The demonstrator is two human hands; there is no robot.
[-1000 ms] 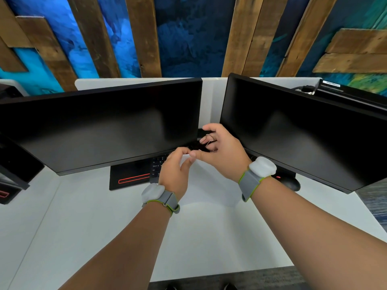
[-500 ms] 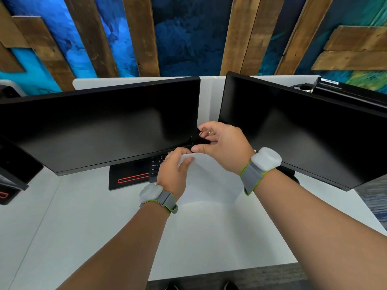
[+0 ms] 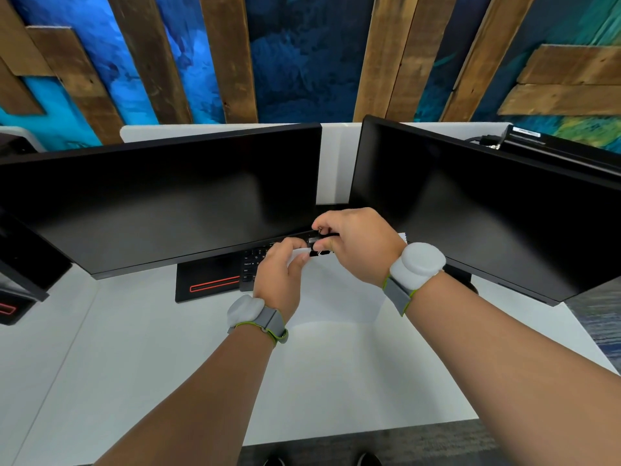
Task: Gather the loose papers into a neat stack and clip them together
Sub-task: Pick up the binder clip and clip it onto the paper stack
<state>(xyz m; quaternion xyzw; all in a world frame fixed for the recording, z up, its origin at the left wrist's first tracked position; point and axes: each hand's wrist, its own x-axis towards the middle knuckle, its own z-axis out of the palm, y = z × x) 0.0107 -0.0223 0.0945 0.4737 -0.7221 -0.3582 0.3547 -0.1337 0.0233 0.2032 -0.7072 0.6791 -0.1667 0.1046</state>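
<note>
A stack of white papers (image 3: 339,290) is held tilted above the white desk (image 3: 141,358), its far edge raised toward the monitors. My left hand (image 3: 279,274) pinches the stack's top left edge between thumb and fingers. My right hand (image 3: 356,243) grips a small black binder clip (image 3: 317,245) at the stack's top edge, just right of the left hand; the clip's jaws sit on the paper edge. Most of the clip is hidden by my fingers.
Two dark monitors (image 3: 174,203) (image 3: 487,210) stand close behind the hands. A black keyboard (image 3: 255,264) and a monitor base with a red line (image 3: 208,284) lie under the left screen. A black mouse (image 3: 467,280) peeks out behind my right wrist.
My right hand has rotated and lowered the binder clip onto the top edge of the stack. The left hand keeps its pinch on the papers in nearly the same spot.
</note>
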